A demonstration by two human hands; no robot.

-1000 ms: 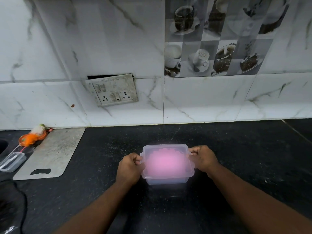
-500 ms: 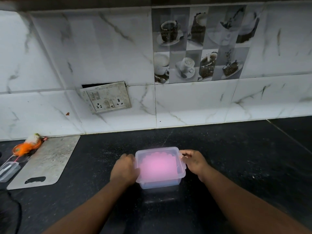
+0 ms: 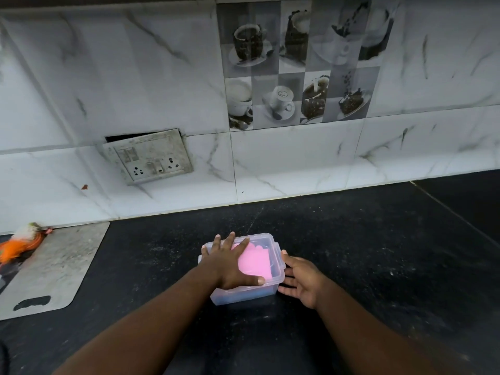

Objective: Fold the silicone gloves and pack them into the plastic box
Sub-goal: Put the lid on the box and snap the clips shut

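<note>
While left hand lies flat on plastic box, fingers spread, right hand loose against it

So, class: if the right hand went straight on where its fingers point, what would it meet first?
The plastic box: the fingers of the right hand aim at its right side wall and look to be touching it.
</note>
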